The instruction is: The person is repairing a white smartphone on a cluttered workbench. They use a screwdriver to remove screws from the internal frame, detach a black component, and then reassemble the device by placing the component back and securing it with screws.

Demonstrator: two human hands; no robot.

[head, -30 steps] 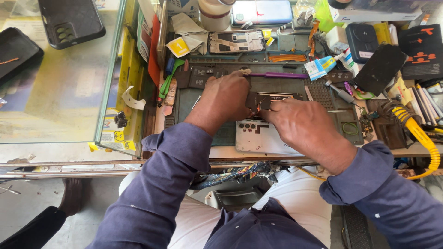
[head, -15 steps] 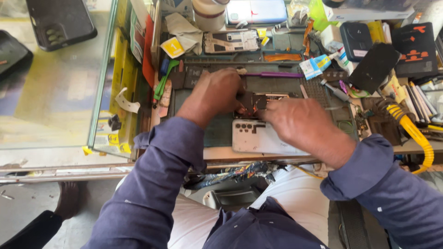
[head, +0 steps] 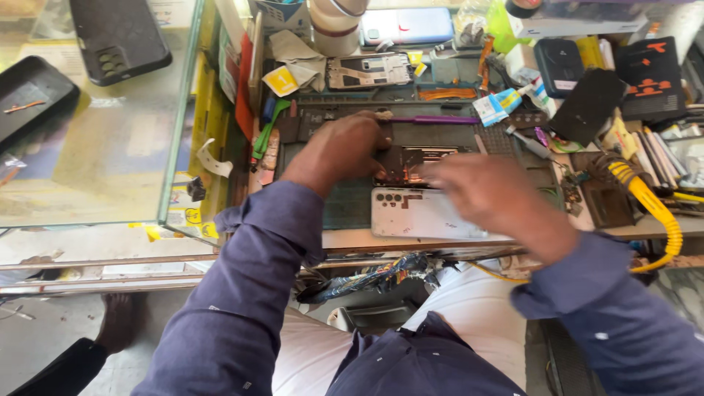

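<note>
The left hand (head: pixel 345 150) rests palm down on the dark green work mat (head: pixel 345 209), its fingers curled and pressing on the opened phone with exposed dark circuit boards (head: pixel 411 163) near the middle of the cluttered surface (head: pixel 352 238). The right hand (head: pixel 488 192) hovers just beside that phone, over its right part; it is blurred, so I cannot tell whether it is open or gripping anything. A silver-white phone back cover with a camera cluster (head: pixel 422 214) lies at the mat's near edge, touching the opened phone. A purple-handled tool (head: pixel 436 119) lies behind the hands. A yellow coiled cable (head: pixel 653 209) hangs at the right.
</note>
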